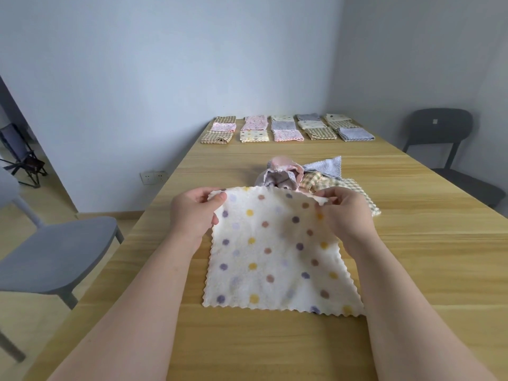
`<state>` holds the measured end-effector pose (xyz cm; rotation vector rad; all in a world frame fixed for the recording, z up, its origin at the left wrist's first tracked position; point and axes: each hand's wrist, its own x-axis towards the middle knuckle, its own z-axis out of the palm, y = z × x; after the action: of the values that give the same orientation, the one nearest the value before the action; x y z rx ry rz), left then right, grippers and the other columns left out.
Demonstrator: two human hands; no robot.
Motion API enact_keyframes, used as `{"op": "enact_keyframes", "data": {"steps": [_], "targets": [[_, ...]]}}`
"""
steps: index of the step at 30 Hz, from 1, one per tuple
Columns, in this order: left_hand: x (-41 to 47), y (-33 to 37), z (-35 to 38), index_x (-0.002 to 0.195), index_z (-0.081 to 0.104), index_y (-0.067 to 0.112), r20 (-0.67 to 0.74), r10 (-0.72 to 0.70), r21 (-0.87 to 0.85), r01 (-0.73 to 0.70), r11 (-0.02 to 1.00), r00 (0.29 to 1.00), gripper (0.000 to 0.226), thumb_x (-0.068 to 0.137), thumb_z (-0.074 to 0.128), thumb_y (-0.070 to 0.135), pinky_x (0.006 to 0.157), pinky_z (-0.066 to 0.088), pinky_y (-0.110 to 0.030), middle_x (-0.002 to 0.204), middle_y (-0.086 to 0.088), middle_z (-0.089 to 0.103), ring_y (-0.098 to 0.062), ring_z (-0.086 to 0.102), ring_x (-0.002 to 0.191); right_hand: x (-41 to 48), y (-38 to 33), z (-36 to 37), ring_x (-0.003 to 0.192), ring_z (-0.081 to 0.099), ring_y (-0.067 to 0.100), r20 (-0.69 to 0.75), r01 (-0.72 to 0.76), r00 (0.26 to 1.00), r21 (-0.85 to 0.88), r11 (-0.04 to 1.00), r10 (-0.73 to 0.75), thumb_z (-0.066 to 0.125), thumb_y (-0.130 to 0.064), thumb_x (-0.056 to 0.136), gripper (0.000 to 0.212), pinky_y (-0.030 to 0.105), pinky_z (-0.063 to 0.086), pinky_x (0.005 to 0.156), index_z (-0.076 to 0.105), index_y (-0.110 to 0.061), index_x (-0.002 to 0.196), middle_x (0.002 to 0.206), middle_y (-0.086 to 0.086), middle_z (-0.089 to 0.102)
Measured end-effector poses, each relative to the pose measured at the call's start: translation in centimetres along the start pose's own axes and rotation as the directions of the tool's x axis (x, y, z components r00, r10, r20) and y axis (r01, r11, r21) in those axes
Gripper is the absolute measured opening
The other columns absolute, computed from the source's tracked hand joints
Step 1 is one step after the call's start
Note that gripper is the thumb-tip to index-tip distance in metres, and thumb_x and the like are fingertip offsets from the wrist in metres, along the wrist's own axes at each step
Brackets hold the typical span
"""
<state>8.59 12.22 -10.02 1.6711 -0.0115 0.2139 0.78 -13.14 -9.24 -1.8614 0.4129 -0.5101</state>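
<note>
Spotted cloth (275, 251) is pinched at both far corners by left hand (192, 213) and right hand (343, 215); an uneven pull risks a skewed fold on the bench (412, 243).

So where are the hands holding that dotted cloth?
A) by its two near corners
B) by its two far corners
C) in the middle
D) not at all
B: the left hand and right hand each pinch a far corner of the dotted cloth.
</note>
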Motion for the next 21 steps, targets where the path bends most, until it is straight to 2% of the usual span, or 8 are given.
{"op": "enact_keyframes", "data": {"steps": [6, 8, 10, 12, 14, 16, 18, 21], "targets": [[-0.2, 0.2, -0.2, 0.089, 0.077, 0.027, 0.024, 0.027, 0.03, -0.028, 0.999, 0.999, 0.011, 0.087, 0.08, 0.016, 0.042, 0.042, -0.023, 0.082, 0.001, 0.075, -0.012, 0.051, 0.039, -0.4, -0.1, -0.2, 0.039, 0.042, 0.011, -0.006, -0.011, 1.0, 0.009, 1.0, 0.011, 0.058, 0.003, 0.084, 0.026, 0.022, 0.036, 0.046, 0.07, -0.02, 0.085, 0.059, -0.003, 0.057], [-0.2, 0.4, 0.0, 0.098, 0.073, 0.023, 0.028, -0.003, -0.005, 0.003, 1.0, 1.0, 0.013, 0.089, 0.078, 0.016, 0.044, 0.049, -0.024, 0.091, 0.0, 0.074, -0.014, 0.063, 0.046, -0.5, -0.4, -0.3, 0.036, 0.05, 0.013, -0.029, -0.006, 1.0, 0.006, 1.0, 0.006, 0.055, 0.004, 0.083, 0.028, 0.02, 0.038, 0.043, 0.069, -0.02, 0.084, 0.065, 0.0, 0.064], [-0.2, 0.4, 0.1, 0.115, 0.063, 0.019, 0.046, -0.061, -0.086, 0.065, 0.994, 0.997, 0.027, 0.091, 0.076, 0.016, 0.053, 0.057, -0.024, 0.101, 0.0, 0.071, -0.019, 0.074, 0.063, -0.6, -0.5, -0.2, 0.041, 0.063, 0.016, -0.04, -0.01, 0.999, 0.024, 1.0, 0.011, 0.053, 0.007, 0.085, 0.029, 0.018, 0.038, 0.039, 0.07, -0.017, 0.087, 0.072, 0.003, 0.067], [-0.3, 0.5, 0.3, 0.115, 0.063, 0.013, 0.063, -0.076, -0.12, 0.083, 0.989, 0.995, 0.024, 0.093, 0.073, 0.015, 0.066, 0.062, -0.027, 0.104, -0.002, 0.07, -0.022, 0.077, 0.075, -0.4, -0.4, 0.1, 0.057, 0.073, 0.022, -0.024, -0.02, 0.999, 0.089, 0.996, 0.022, 0.054, 0.008, 0.086, 0.028, 0.024, 0.052, 0.048, 0.07, -0.015, 0.087, 0.08, 0.008, 0.072], [-0.4, 0.6, 0.3, 0.096, 0.065, 0.016, 0.06, -0.045, -0.14, 0.053, 0.989, 0.997, 0.007, 0.095, 0.071, 0.013, 0.081, 0.062, -0.034, 0.097, -0.001, 0.07, -0.024, 0.077, 0.085, -0.2, -0.2, 0.4, 0.07, 0.073, 0.026, 0.008, -0.02, 1.0, 0.173, 0.985, 0.019, 0.062, 0.005, 0.085, 0.026, 0.039, 0.057, 0.07, 0.072, -0.019, 0.081, 0.079, 0.007, 0.072], [-0.2, 0.5, 0.3, 0.088, 0.066, 0.022, 0.062, -0.023, -0.148, 0.032, 0.988, 0.998, 0.012, 0.096, 0.069, 0.013, 0.094, 0.058, -0.04, 0.095, -0.002, 0.073, -0.026, 0.074, 0.098, -0.1, -0.1, 0.6, 0.073, 0.062, 0.022, 0.035, -0.003, 0.999, 0.213, 0.977, -0.005, 0.071, -0.006, 0.085, 0.018, 0.041, 0.051, 0.075, 0.073, -0.022, 0.076, 0.075, 0.001, 0.066], [0.1, 0.5, 0.1, 0.091, 0.072, 0.02, 0.07, -0.023, -0.157, 0.034, 0.987, 0.997, 0.006, 0.095, 0.07, 0.016, 0.101, 0.055, -0.04, 0.103, -0.006, 0.076, -0.024, 0.072, 0.107, -0.1, -0.1, 0.7, 0.076, 0.055, 0.019, 0.05, 0.009, 0.999, 0.239, 0.971, -0.022, 0.072, -0.014, 0.086, 0.014, 0.039, 0.049, 0.078, 0.074, -0.023, 0.075, 0.076, 0.0, 0.064], [0.2, 0.6, 0.1, 0.093, 0.075, 0.014, 0.085, -0.05, -0.2, 0.066, 0.978, 0.995, 0.005, 0.093, 0.071, 0.014, 0.103, 0.053, -0.036, 0.11, -0.007, 0.076, -0.02, 0.071, 0.109, -0.2, -0.1, 0.8, 0.077, 0.063, 0.022, 0.045, -0.028, 0.999, 0.271, 0.962, 0.016, 0.066, -0.01, 0.087, 0.014, 0.044, 0.056, 0.084, 0.074, -0.018, 0.079, 0.078, 0.004, 0.068]]}}
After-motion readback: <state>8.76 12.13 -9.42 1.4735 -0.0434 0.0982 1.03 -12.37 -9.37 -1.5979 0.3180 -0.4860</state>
